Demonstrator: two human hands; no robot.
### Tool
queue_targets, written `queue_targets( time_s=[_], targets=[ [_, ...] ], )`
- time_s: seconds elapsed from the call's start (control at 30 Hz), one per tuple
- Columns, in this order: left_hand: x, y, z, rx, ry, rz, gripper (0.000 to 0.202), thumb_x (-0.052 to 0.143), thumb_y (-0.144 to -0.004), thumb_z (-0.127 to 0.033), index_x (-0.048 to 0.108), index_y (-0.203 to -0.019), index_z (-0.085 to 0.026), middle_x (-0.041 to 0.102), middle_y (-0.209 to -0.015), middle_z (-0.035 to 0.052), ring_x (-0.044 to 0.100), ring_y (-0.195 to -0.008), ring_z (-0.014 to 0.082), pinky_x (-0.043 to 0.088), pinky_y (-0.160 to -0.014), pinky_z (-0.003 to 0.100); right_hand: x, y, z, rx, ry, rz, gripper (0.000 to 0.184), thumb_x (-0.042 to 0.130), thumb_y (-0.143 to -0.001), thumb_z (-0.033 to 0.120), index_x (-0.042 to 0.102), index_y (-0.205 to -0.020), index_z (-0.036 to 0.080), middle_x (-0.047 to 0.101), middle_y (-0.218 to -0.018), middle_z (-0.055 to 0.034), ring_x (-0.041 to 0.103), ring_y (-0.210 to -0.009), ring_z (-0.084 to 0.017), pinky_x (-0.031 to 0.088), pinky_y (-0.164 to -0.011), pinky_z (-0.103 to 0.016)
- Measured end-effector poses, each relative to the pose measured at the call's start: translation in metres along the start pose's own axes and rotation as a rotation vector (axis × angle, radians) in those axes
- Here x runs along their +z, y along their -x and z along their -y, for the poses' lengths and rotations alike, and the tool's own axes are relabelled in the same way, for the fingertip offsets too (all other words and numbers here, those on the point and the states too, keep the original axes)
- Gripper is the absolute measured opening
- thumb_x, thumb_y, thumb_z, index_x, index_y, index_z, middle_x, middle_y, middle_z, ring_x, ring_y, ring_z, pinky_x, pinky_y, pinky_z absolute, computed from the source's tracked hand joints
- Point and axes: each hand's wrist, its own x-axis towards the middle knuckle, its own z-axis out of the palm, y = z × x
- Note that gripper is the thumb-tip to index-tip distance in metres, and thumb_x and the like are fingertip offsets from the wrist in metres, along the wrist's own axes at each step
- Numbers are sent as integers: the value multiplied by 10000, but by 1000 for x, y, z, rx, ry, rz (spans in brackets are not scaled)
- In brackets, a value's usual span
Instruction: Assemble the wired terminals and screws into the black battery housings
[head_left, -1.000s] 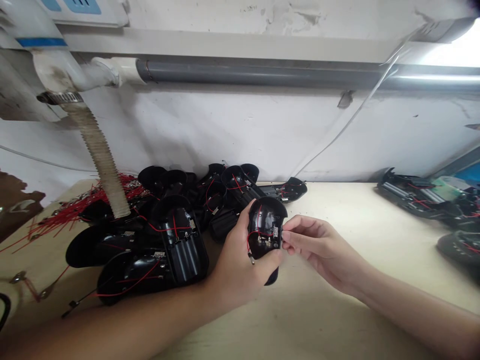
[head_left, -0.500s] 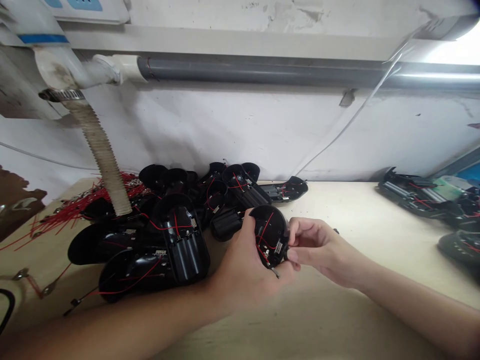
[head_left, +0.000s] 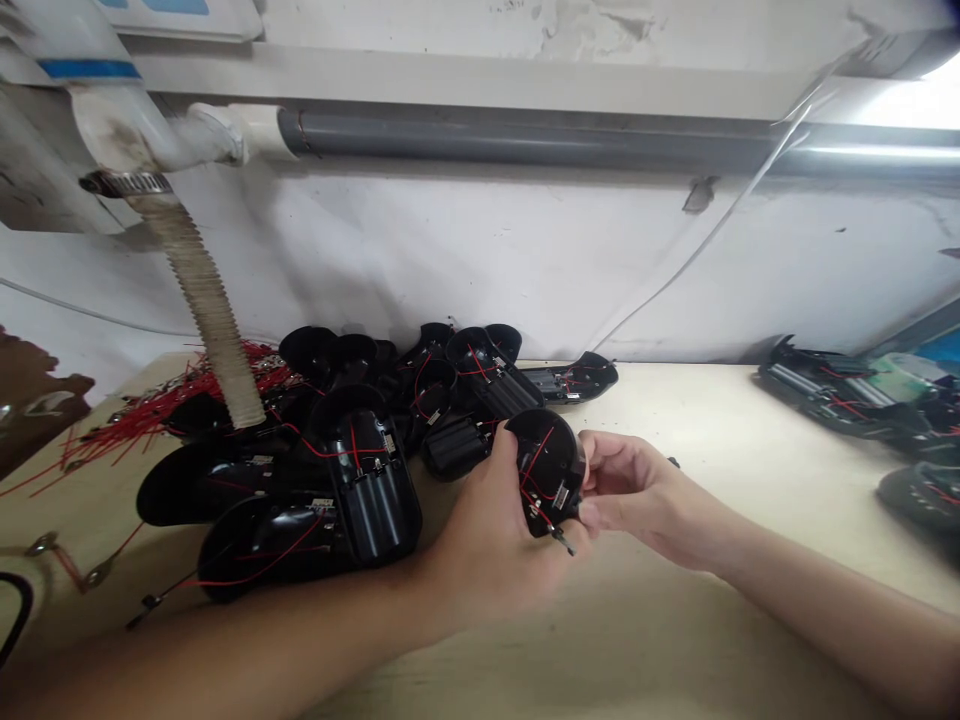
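My left hand [head_left: 491, 545] grips a small black plastic shell [head_left: 546, 467] with red wires inside, held a little above the pale wooden bench [head_left: 675, 620]. My right hand [head_left: 637, 490] pinches the shell's right edge with thumb and fingertips. A thin metal-tipped wire end sticks out under the shell. Just left of my hands lies a pile of like black shells [head_left: 360, 470] with battery slots and red wires.
A ribbed hose [head_left: 206, 300] hangs down at the left over a bundle of loose red wires [head_left: 142, 415]. A grey pipe [head_left: 525, 145] runs along the white wall. More black housings [head_left: 855, 395] lie at the far right.
The shell has been turned and tilted rightwards between both hands, and my right fingers have closed in on its edge. The wire tip has swung from its left side to below it.
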Motion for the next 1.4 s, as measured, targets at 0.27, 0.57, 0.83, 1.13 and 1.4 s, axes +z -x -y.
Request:
queue_targets(
  time_s=[0.27, 0.57, 0.83, 1.13, 1.4],
  targets=[
    [-1, 0, 0, 95, 66, 111, 516, 700, -859, -215, 499, -1334, -227, 678, -1210, 70, 666, -1087, 258, 557, -952, 421, 3, 3, 1, -330, 359, 2, 960, 844, -889, 208, 333, -1645, 509, 610, -1447, -68, 629, -1279, -274, 540, -1103, -505],
    [-5, 3, -3, 13, 29, 210, 970, 730, -842, -301, 188, -1644, -240, 668, -1329, 125, 666, -1089, 306, 559, -910, 456, 9, 10, -5, -357, 460, -6, 818, 783, -956, 250, 420, -1627, 545, 575, -1564, -38, 601, -1406, -290, 554, -1119, -501],
    [-8, 1, -6, 10, 25, 226, 781, 687, -851, -298, 332, -1542, -223, 680, -1288, 115, 659, -1115, 319, 537, -983, 508, 15, 10, -10, -353, 402, -30, 756, 775, -969, 290, 442, -1604, 530, 513, -1614, -19, 579, -1414, -260, 546, -1134, -422],
    [-1, 0, -2, 54, 175, 234, 879, 775, -789, -198, 323, -1540, -269, 681, -1122, 45, 656, -878, 201, 553, -776, 355, 12, 4, -13, -418, 327, 32, 774, 779, -953, 257, 446, -1624, 450, 594, -1477, -54, 628, -1272, -211, 562, -1088, -375],
    [2, 2, 0, -5, 117, 162, 717, 748, -840, -216, 415, -1473, -263, 690, -1154, 54, 673, -1030, 249, 558, -908, 421, 10, 3, -5, -337, 253, 89, 732, 762, -970, 271, 445, -1597, 475, 611, -1382, -50, 631, -1235, -220, 582, -1011, -385]
  ],
)
